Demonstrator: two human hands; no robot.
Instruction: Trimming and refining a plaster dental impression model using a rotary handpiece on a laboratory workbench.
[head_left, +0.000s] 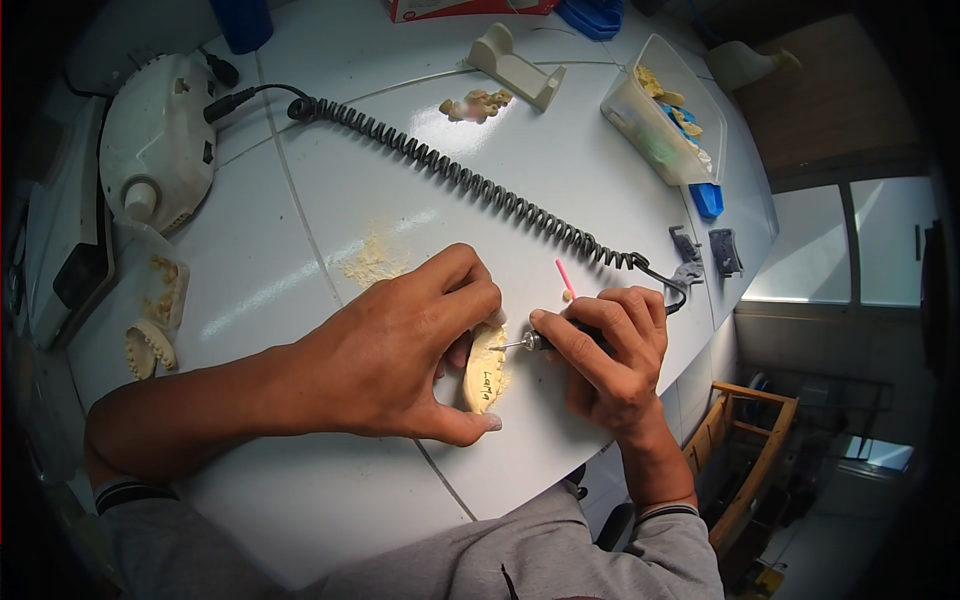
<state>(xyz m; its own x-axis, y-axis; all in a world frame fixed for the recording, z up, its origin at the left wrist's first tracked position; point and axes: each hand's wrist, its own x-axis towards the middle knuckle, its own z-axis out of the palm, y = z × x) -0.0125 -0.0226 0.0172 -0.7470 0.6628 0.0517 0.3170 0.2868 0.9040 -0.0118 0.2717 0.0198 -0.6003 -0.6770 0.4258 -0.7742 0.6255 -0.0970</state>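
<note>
My left hand (420,340) grips a cream plaster dental model (483,372) between thumb and fingers, low over the white tabletop. Handwriting in dark ink marks the model's face. My right hand (615,355) is closed round a black rotary handpiece (560,338), held like a pen. Its thin metal bur (513,345) reaches the model's upper part and appears to touch it. Pale crumbs lie along the model's right edge. A coiled black cord (450,170) runs from the handpiece to a white control unit (160,140) at the far left.
Pale shavings (372,262) lie beyond my left hand. Another dental model (150,348) sits by a small clear box (165,290) at left. A pink stick (565,278) lies beyond my right hand. Farther off are a cream stand (515,68), small tan pieces (478,104) and a plastic tub (645,135).
</note>
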